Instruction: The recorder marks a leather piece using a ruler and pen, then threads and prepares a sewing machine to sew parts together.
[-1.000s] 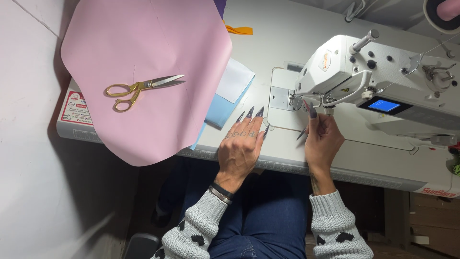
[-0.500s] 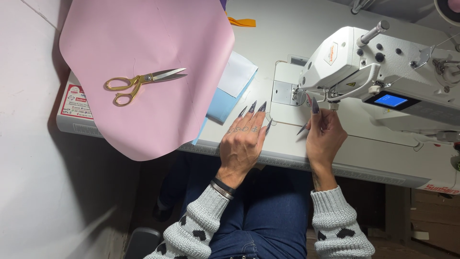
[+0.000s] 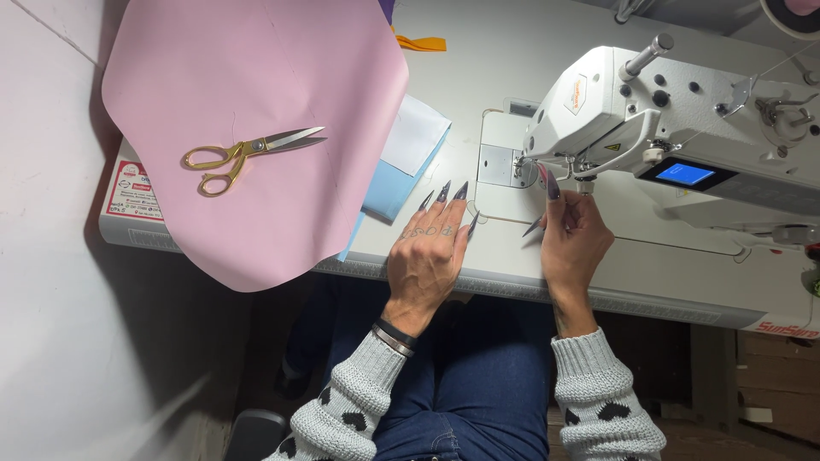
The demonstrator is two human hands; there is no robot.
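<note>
Sewing machine sits white at the table's far right side; left of it lies a big pink sheet with gold scissors on top. Left hand rests flat and empty near the machine, right hand reaches under its needle, pinched fingers, can't tell what's held.

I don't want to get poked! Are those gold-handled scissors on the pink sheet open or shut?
Nearly shut. The gold-handled scissors lie flat on the pink sheet, blades almost together with just a thin gap at the tips.
</note>
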